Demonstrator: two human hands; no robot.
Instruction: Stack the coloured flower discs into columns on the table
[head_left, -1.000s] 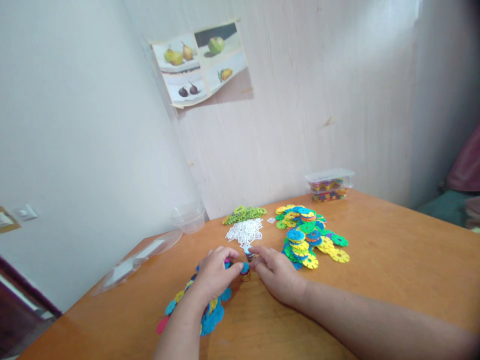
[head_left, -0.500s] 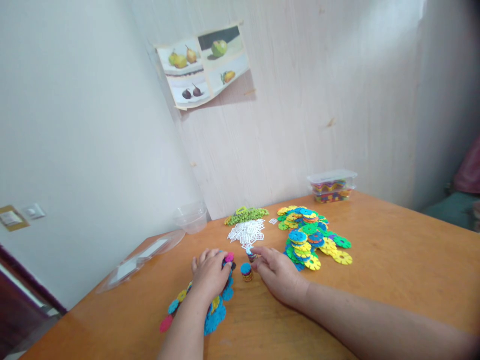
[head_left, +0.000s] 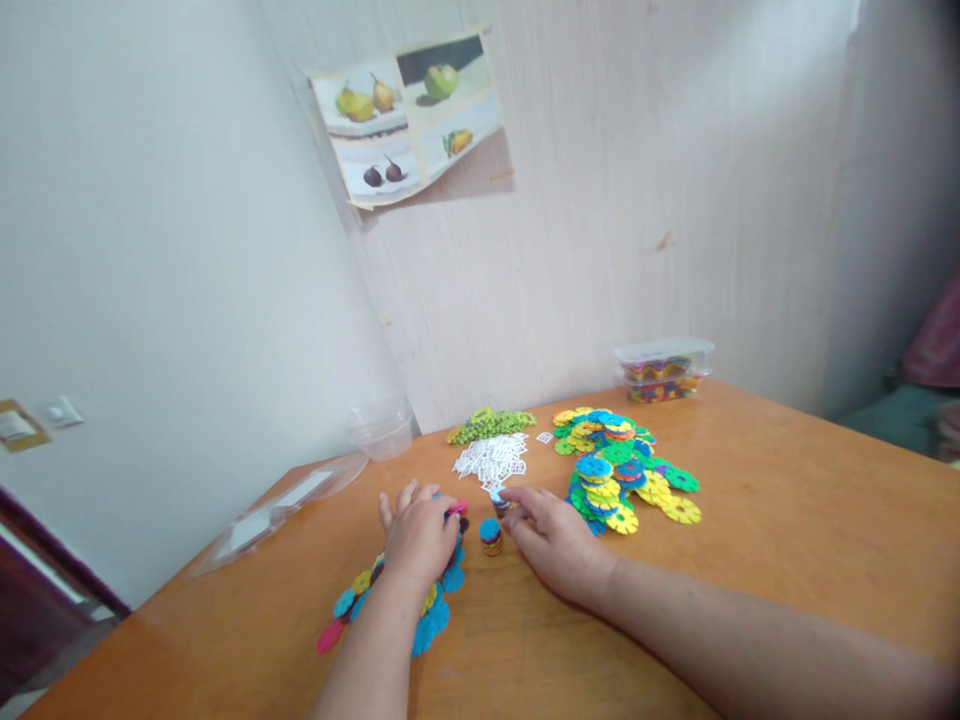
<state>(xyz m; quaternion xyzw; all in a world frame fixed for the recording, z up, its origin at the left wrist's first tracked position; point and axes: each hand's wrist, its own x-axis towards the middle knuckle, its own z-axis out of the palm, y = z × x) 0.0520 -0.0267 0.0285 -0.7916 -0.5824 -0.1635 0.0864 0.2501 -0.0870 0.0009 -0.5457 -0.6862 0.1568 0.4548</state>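
My left hand (head_left: 421,535) is over a pile of small flower-edged plastic discs (head_left: 430,630), mostly blue with some yellow and dark ones. A pink disc (head_left: 457,508) shows tilted at its thumb and index finger, seemingly pinched; the other fingers are spread. My right hand (head_left: 559,545) has its index finger and thumb around a short stack of discs (head_left: 500,503), steadying it on the table. Just in front of that stack stands a second stack (head_left: 491,537) with a blue disc on top. My left hand and forearm cover much of the pile.
White diamond-shaped pieces (head_left: 491,460) lie heaped behind the stacks, with green pieces (head_left: 495,427) beyond. Bigger discs (head_left: 619,465) are piled at the right. A lidded box (head_left: 666,370), an empty clear tub (head_left: 381,430) and clear lids (head_left: 281,510) rest on the wooden table (head_left: 787,530).
The pink disc has gone from lying flat to tilted at my left fingers. My right hand stays at the same stack. The whole view has shifted slightly.
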